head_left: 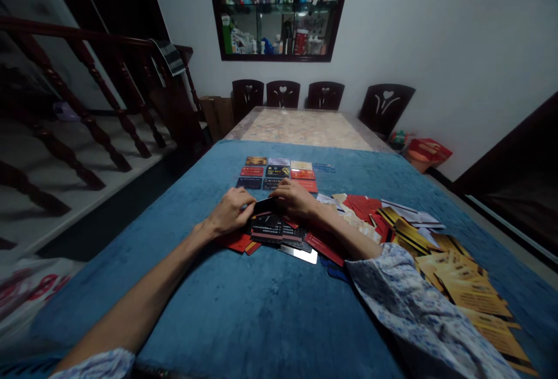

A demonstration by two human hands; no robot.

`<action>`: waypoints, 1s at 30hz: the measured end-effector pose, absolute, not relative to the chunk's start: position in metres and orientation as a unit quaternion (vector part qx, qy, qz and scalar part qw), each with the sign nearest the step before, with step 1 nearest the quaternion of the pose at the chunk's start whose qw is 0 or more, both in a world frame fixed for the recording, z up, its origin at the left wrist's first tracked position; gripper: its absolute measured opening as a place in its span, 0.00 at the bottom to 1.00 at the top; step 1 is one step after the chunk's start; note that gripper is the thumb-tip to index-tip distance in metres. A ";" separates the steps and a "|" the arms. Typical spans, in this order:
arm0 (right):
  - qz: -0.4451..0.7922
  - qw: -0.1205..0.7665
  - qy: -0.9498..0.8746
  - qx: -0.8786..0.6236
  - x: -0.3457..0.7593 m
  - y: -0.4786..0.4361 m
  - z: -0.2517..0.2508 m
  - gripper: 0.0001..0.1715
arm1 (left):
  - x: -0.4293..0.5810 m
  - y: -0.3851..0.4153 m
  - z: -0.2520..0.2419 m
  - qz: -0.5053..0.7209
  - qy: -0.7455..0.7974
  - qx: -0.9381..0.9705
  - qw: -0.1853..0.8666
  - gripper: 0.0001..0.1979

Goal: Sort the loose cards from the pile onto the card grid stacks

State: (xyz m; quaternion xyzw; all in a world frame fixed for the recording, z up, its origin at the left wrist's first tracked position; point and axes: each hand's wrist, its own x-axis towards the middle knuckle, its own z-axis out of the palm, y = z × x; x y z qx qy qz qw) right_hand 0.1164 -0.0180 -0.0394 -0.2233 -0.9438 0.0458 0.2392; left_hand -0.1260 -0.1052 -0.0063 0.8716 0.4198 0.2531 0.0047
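Left hand (233, 210), right hand (293, 197): each grip narrow, pinching dark card (263, 205) over pile (267, 231) on worktop (204, 315). Fingers hide card's ends; face unreadable. Card rows (278, 172) beyond, lowest partly behind right hand. Right forearm (344, 231), sleeve (405, 297) cover parts of loose cards (473, 293).

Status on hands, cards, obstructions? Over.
Left hand gripping dark card; right hand at its other end. Black cards heaped nearer the wearer. Right hand partly hides card rows.
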 end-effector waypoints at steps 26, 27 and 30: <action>0.009 0.191 -0.930 -0.313 0.110 -0.032 -0.037 0.30 | -0.131 -0.096 -0.025 0.228 0.501 0.835 0.010 0.22; 0.006 0.187 -0.931 -0.313 0.110 -0.032 -0.038 0.31 | -0.131 -0.096 -0.026 0.226 0.503 0.834 0.012 0.22; 0.003 0.180 -0.935 -0.304 0.111 -0.030 -0.038 0.32 | -0.131 -0.095 -0.028 0.229 0.508 0.830 0.021 0.23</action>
